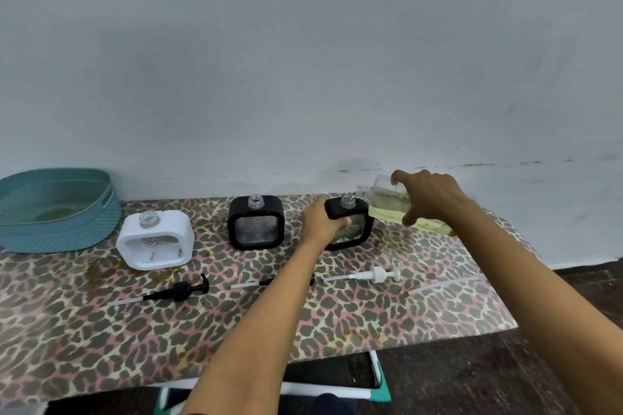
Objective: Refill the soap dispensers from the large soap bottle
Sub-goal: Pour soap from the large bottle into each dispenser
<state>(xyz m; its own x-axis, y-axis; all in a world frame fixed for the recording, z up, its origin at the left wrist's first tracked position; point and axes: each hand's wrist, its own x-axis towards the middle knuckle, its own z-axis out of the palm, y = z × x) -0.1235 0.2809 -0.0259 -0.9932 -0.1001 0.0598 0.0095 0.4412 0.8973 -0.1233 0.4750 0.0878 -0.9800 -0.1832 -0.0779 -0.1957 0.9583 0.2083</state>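
Note:
Three square dispensers stand uncapped on the leopard-print table (101, 330): a white dispenser (155, 241) at left, a black dispenser (255, 224) in the middle, and a second black dispenser (357, 227) at right. My left hand (320, 221) grips the right black dispenser by its upper left corner. My right hand (426, 195) holds the large clear soap bottle (392, 207), tipped on its side with yellowish soap inside. Its open mouth rests just above that dispenser's neck.
A teal plastic basket (55, 209) sits at the table's far left. Pump heads with tubes lie in a row nearer me: a black pump (182, 290), another black pump (266, 282) partly hidden by my left arm, a white pump (377, 274). A loose tube (445, 285) lies at right.

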